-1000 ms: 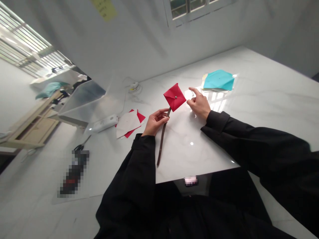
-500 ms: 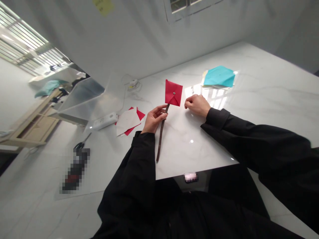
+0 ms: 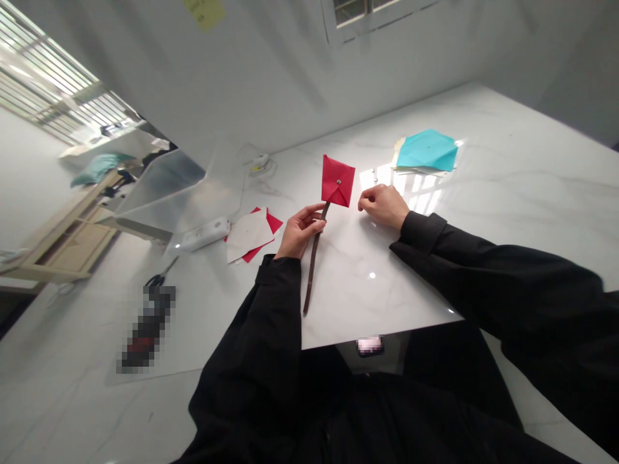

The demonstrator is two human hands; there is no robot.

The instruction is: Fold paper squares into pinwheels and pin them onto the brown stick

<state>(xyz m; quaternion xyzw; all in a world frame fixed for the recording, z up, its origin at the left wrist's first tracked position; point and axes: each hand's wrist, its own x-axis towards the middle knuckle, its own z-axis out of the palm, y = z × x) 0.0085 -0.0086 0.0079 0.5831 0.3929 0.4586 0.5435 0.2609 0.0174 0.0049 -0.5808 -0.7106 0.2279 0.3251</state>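
A pinwheel with a folded red paper head (image 3: 333,173) and a dark brown stick (image 3: 312,270) lies slanted above the white marble table. A small silvery pin head (image 3: 338,182) sits at the middle of the red paper. My left hand (image 3: 302,232) pinches the stick between thumb and fingers, just below the paper. To the right of the pinwheel, my right hand (image 3: 384,205) rests low at the table with its fingers curled closed, apart from the paper. Whatever may be inside those fingers is hidden.
Turquoise and cream paper sheets (image 3: 428,151) lie at the back right. Left of my left hand are white and red paper pieces (image 3: 251,235), a white power strip (image 3: 207,235) and scissors (image 3: 162,276). A translucent bin (image 3: 169,187) stands farther left. The table's near edge (image 3: 382,331) faces me.
The whole view has shifted very slightly. Both hands and the pinwheel stay in the same pose.
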